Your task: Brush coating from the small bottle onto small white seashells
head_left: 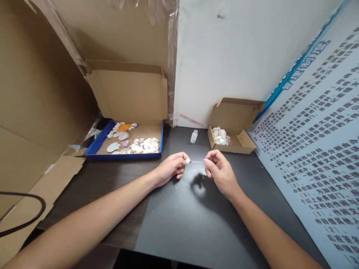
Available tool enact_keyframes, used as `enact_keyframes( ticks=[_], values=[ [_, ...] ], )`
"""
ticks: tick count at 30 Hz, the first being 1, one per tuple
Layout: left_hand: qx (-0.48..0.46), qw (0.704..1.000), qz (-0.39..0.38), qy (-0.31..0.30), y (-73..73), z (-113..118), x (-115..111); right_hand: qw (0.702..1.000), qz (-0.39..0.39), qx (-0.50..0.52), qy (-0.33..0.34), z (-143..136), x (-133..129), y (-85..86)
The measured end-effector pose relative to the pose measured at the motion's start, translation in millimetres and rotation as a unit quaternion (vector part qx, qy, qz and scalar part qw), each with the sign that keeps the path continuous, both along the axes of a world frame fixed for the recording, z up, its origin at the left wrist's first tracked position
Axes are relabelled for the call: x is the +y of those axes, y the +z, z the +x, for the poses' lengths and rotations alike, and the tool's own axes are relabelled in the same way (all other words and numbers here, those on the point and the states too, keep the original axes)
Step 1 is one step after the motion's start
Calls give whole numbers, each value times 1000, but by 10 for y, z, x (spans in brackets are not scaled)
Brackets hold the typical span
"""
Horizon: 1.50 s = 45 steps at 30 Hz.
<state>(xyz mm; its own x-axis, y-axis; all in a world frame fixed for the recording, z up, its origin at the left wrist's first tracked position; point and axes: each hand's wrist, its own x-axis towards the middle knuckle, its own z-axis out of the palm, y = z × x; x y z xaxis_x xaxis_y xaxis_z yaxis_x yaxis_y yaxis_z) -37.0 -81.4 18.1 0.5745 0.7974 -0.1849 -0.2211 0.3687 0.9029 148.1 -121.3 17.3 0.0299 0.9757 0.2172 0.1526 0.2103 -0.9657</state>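
Observation:
Above the dark grey mat, my left hand (174,165) pinches a small white rounded piece (187,161) between thumb and fingertips; its kind is too small to tell. A tiny dark bit shows at its right side. Facing it, my right hand (220,170) is closed in a pinch on a thin, pale, see-through strand or stick (198,161) that spans the gap between the hands. Behind them stands a small whitish bottle (193,136), upright, with a clear neck and no cap visible.
At the back left, an open blue-edged cardboard box (123,157) holds several white, pink and orange shells. A smaller open box (248,142) with shells stands back right. Cardboard and white panels close off the back; a printed board (314,149) leans along the right.

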Motion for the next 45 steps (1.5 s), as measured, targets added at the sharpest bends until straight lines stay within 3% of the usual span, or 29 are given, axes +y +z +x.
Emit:
enact_keyframes(
  ticks=[13, 20, 23, 28, 36, 39, 45],
  values=[
    [5, 1000, -1, 1, 2, 0, 1, 1000, -7, 5, 8, 15, 10, 6],
    [-1, 1000, -5, 1, 4, 10, 7, 998, 21, -62, -3, 13, -29, -8],
    [-2, 1000, 0, -2, -11, 7, 12, 995, 26, -87, -37, 7, -24, 2],
    [1, 1000, 6, -9, -18, 0, 11, 1000, 13, -4, -12, 11, 3, -5],
    [2, 1000, 13, -16, -35, -7, 24, 1000, 15, 7, 3, 9, -2, -24],
    [7, 1000, 18, -20, -53, -8, 31, 999, 23, -38, -25, -5, -4, -4],
    [9, 1000, 16, -23, -50, -11, 32, 1000, 6, -1, -9, 21, 13, 4]
  ],
)
